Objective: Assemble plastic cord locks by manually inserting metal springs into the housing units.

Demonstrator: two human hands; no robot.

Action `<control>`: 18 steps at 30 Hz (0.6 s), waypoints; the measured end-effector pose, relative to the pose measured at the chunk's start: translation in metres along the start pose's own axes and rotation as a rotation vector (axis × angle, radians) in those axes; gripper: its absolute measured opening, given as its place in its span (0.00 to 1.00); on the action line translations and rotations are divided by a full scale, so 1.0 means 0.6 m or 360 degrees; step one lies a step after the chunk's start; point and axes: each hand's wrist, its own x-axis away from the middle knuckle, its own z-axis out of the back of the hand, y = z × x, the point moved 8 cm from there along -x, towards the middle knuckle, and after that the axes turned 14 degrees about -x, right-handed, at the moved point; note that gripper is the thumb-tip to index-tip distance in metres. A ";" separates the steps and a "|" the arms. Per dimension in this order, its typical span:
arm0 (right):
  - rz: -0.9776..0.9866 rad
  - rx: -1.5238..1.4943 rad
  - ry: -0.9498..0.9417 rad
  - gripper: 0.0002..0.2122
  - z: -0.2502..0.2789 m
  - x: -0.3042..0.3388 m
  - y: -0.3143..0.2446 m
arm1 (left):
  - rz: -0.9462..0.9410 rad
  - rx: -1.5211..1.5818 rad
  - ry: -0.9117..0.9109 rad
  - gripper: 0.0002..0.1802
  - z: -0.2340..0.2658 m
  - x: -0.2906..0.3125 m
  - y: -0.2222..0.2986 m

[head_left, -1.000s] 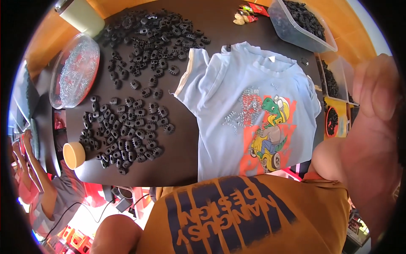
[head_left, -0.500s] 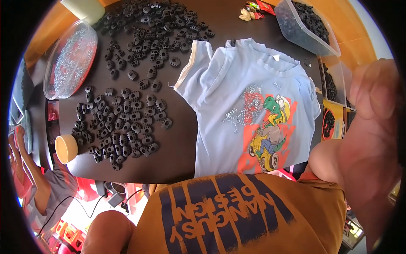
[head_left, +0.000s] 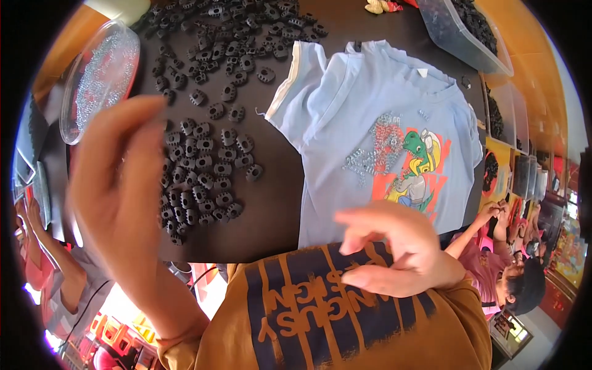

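My left hand point(head_left: 120, 179) is raised over the left side of the dark table. Motion blurs it a little, but a gap shows between thumb and forefinger, with nothing seen in it. Several small black toothed plastic pieces point(head_left: 206, 179) lie beside and partly behind it. My right hand point(head_left: 398, 246) hovers at the front hem of a light blue T-shirt point(head_left: 336, 123), thumb and fingers apart, holding nothing visible. Small silvery metal pieces point(head_left: 376, 148), perhaps springs, are heaped on the shirt next to its cartoon dinosaur print point(head_left: 419, 154).
A clear round tub point(head_left: 105, 80) of silvery pieces stands at the far left. Black pieces point(head_left: 228, 37) pile up at the back. Clear bins point(head_left: 456, 40) of black parts line the right edge, near wrapped snacks point(head_left: 382, 6). Another person point(head_left: 493, 265) sits to the right.
My left hand has come into view over the table's left side, hiding the yellow cup. My right hand has moved from the far right to the shirt's front. The view has shifted slightly.
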 end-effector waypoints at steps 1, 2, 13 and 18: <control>0.0113 0.0128 -0.0197 0.23 -0.016 -0.008 -0.005 | -0.0190 -0.0217 -0.0128 0.09 -0.032 -0.017 -0.003; 0.0109 0.0114 -0.0273 0.22 -0.026 -0.011 -0.007 | -0.0210 -0.0275 -0.0163 0.08 -0.049 -0.029 -0.015; -0.0014 0.0101 -0.0325 0.16 -0.028 -0.022 0.018 | -0.0301 -0.0870 -0.0275 0.10 -0.139 -0.063 -0.083; -0.0042 0.0082 -0.0286 0.15 -0.023 -0.023 0.026 | -0.0286 -0.0893 -0.0361 0.09 -0.143 -0.071 -0.080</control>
